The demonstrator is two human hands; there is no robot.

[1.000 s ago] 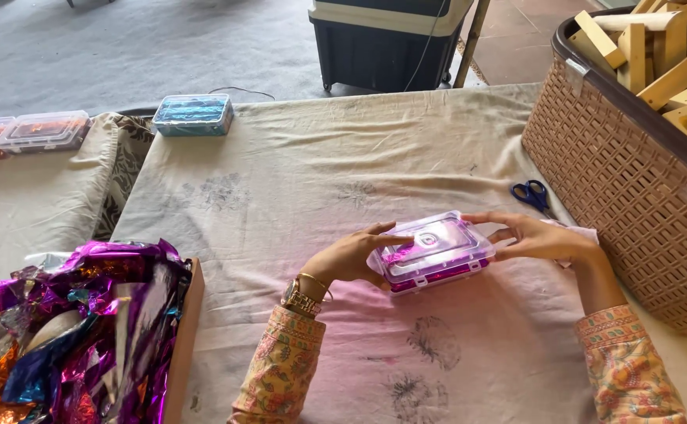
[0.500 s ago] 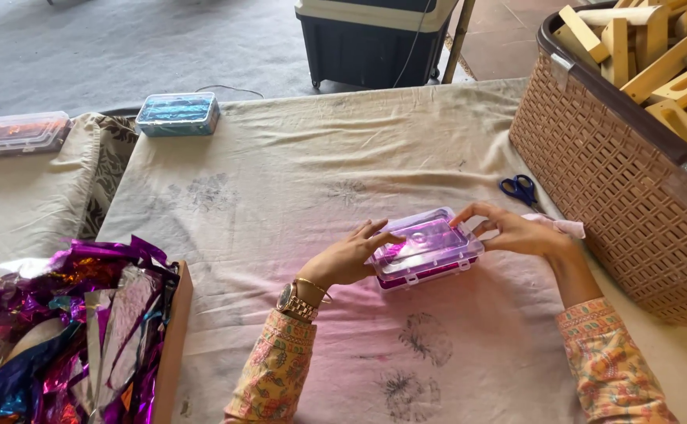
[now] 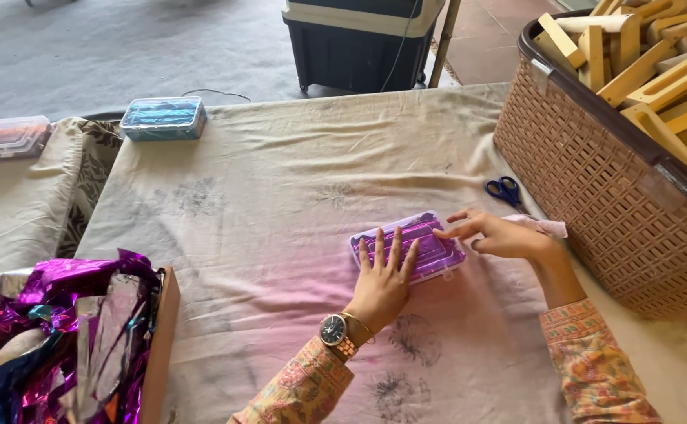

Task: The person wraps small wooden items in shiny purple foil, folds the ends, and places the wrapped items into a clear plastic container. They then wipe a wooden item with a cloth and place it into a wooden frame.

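**Both hands rest on a purple box at the desk's near side**

Pale cloth with faint grey flower prints covers the desk (image 3: 280, 196), and a small flat purple plastic box with a clear lid (image 3: 410, 245) lies flat on it. Taking that box as the landmark: the left hand (image 3: 382, 279) lies on its near-left part, palm down, fingers spread and straight, so its grip is open and nothing is clasped. The right hand (image 3: 504, 235) comes in from the box's right side, its fingertips touching the lid's right edge, grip likewise open, fingers loosely extended. A gold wristwatch (image 3: 334, 331) sits on the left wrist, just nearer than the box.

Blue-handled scissors (image 3: 505, 190) lie beyond and right of the box, near a large brown woven plastic basket (image 3: 594, 180) filled with pale wooden pieces. Far beyond and left of the box sits a blue plastic case (image 3: 163, 118) at the desk's back edge. Well to the box's left and nearer, crumpled shiny purple foil (image 3: 53, 338) is heaped.
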